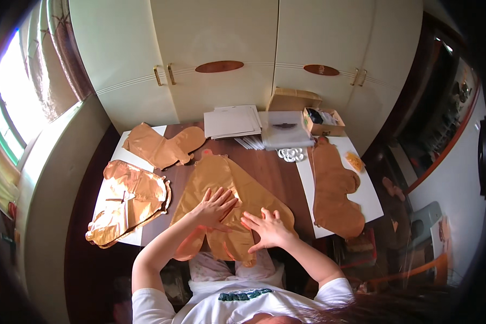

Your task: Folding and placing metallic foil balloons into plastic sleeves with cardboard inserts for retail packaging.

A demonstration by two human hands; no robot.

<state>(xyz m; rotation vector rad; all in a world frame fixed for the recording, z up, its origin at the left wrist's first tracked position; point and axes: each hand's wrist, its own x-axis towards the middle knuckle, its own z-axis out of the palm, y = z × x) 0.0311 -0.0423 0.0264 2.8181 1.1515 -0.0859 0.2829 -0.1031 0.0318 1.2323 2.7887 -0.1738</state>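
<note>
A large flat gold foil balloon point(237, 178), deflated and wide toward me, lies at the middle of the table; its near parts hang over the front edge. My left hand point(213, 209) rests palm down on its middle, fingers spread. To the right, my right hand point(269, 229) is over the balloon's lower right part, fingers apart and pointing up and left. Neither hand grips anything. Whether the right palm touches the foil I cannot tell. Creases run across the foil between the hands.
More flat foil pieces lie around: a shiny stack point(129, 197) at left, one point(159, 146) at far left, a brown stack point(332, 189) at right. Behind are white cards point(232, 122), clear plastic bags point(287, 132), white rings point(291, 155), an open box point(324, 128) and a yellow packet point(354, 161).
</note>
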